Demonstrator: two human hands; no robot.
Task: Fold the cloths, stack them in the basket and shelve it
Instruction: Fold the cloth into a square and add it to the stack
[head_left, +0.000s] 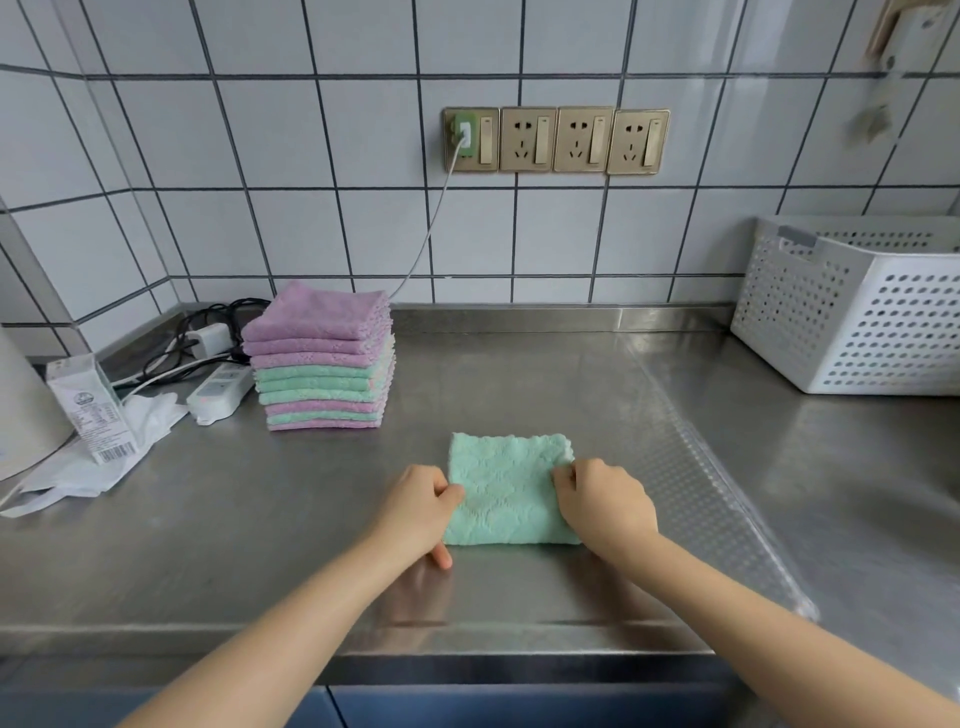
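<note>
One counter: a brushed steel worktop (260, 519), flat and reflective, with a strip of dimpled clear film down its right part.
Wall: glossy white square tiles (311, 156) with dark grout, carrying four brass-coloured sockets (556, 140).
Basket: a white plastic basket (852, 312) with perforated walls, boxy, at the counter's far right, well apart from the cloths.
Stack: folded cloths (322, 358), fluffy, lilac and mint layers, square-edged, at the back left of the counter.
Cloth: a mint green cloth (511, 483), nubbly with a raised pattern, folded to a near square, lying flat at the counter's front middle.
Left hand: the left hand (421, 506) sits at the cloth's left edge, fingers curled, pinching that edge.
Right hand: the right hand (605, 501) is at the right edge, knuckles up, fingers bent and nipping the fabric.
Clutter: a small carton (88, 405), a power strip (221, 389) and crumpled white plastic far left.
</note>
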